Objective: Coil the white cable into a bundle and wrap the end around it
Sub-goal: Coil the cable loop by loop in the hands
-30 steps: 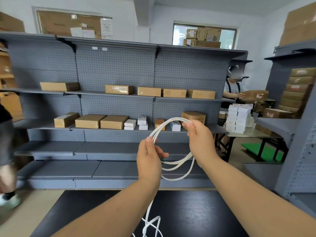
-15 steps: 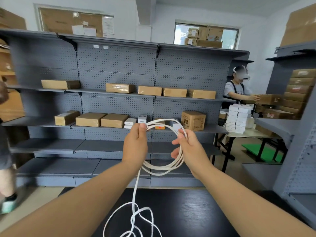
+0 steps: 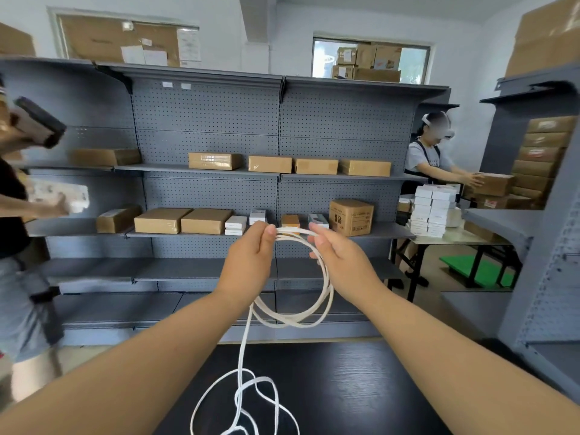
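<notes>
Since a second ago the left hand point(image 3: 249, 265) has risen from the lower left of the loops to their top, and a person at the left edge point(image 3: 12, 199) has come into view carrying a blurred white pack.

Both hands are raised side by side. The left hand pinches several strands of the white cable point(image 3: 292, 321) between thumb and fingertips at the top of the coil. Just right of it, the right hand point(image 3: 343, 266) has its fingers curled round the same strands. The coil hangs below and between the hands; the backs of both hands hide parts of its left and right sides. One loose length drops from under the left hand to the near black table point(image 3: 361, 387), where it lies in slack, overlapping loops running off the bottom edge.

Beyond the table stands grey pegboard shelving point(image 3: 207, 120) with flat cardboard boxes point(image 3: 158, 220) on two levels, small white boxes and a cube-shaped carton point(image 3: 351, 216). Far right, a second person point(image 3: 426, 155) reaches both hands to a brown box, behind a stack of white boxes point(image 3: 431, 211) on a table.
</notes>
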A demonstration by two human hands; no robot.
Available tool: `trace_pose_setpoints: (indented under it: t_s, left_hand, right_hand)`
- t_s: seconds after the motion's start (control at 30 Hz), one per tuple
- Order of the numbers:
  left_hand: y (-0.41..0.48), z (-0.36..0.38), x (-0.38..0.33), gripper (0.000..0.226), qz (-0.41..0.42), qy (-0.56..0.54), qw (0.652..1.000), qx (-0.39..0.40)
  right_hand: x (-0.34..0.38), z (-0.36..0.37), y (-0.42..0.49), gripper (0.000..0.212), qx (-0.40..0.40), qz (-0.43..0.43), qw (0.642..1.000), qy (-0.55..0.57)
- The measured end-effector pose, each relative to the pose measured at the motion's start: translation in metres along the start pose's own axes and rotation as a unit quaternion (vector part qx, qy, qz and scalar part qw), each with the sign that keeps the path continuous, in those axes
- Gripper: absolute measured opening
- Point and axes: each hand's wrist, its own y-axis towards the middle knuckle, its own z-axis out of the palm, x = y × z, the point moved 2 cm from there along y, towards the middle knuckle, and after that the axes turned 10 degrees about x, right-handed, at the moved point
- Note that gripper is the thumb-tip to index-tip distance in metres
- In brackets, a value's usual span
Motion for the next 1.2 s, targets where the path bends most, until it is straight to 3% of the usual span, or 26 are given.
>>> trace_pose_setpoints:
  t_s: [0.13, 0.27, 0.4, 0.6, 0.9, 1.2]
  left_hand:
    - [0.000, 0.001, 0.001, 0.038, 0.007, -0.015, 1.000, 0.001]
    - [0.001, 0.008, 0.003, 0.035, -0.021, -0.065, 0.998, 0.009]
    - [0.004, 0.011, 0.011, 0.035, -0.065, -0.150, 0.986, 0.032]
    - [-0.002, 0.009, 0.008, 0.036, -0.065, -0.153, 0.985, 0.054]
    - [-0.017, 0.021, 0.021, 0.030, -0.125, -0.365, 0.916, 0.112]
    - [-0.031, 0.039, 0.028, 0.032, -0.158, -0.359, 0.908, 0.145]
  right_hand:
    - [-0.005, 0.001, -0.002, 0.032, 0.045, 0.051, 0.995, 0.071]
    - [-0.001, 0.001, -0.002, 0.027, 0.050, 0.049, 0.990, 0.125]
    - [-0.004, 0.001, 0.000, 0.036, 0.029, 0.037, 0.995, 0.091]
    - [0.002, -0.005, 0.001, 0.029, -0.016, -0.005, 0.999, -0.032]
    - [-0.001, -0.013, 0.002, 0.029, -0.079, -0.009, 0.996, 0.027]
    - [-0.006, -0.024, 0.007, 0.031, -0.160, -0.021, 0.983, 0.086]
